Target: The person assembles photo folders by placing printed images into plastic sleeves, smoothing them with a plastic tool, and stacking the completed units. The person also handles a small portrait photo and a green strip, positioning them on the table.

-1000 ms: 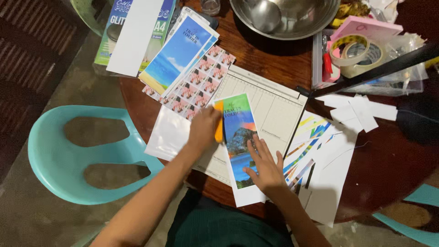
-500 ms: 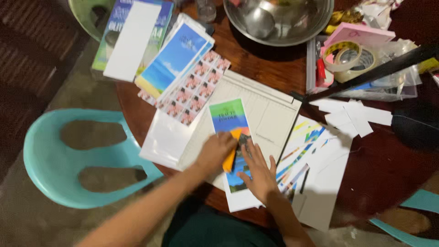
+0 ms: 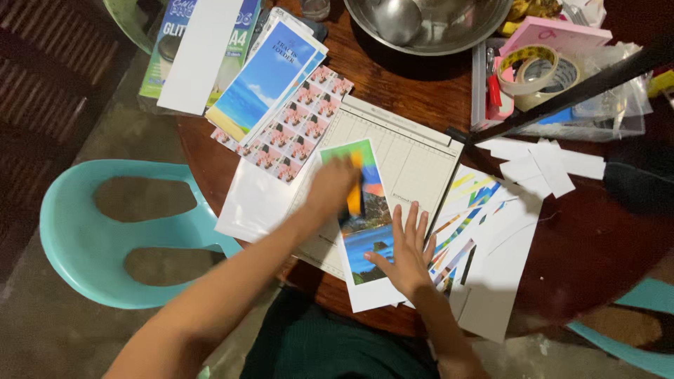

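Observation:
A colourful landscape print (image 3: pixel 365 238) lies on a white paper-cutter board (image 3: pixel 407 158) on the round dark wooden table (image 3: pixel 590 238). My left hand (image 3: pixel 333 186) grips a small orange tool (image 3: pixel 356 193) and presses it on the upper part of the print; the hand is blurred. My right hand (image 3: pixel 404 249) lies flat with fingers spread on the print's lower right edge. The cutter's black blade arm (image 3: pixel 562 95) stands raised to the right.
A sheet of small pink photos (image 3: pixel 291 126), a blue folder pack (image 3: pixel 263 74) and paper packs lie at the upper left. A steel bowl (image 3: pixel 428 24), a tape tray (image 3: pixel 547 77), white offcuts (image 3: pixel 547 165) and colourful strips (image 3: pixel 470 217) lie right. A teal plastic chair (image 3: pixel 105 238) stands left.
My left hand with the orange tool slid down the print, then back up toward its top. My right hand stayed flat on the print's lower right.

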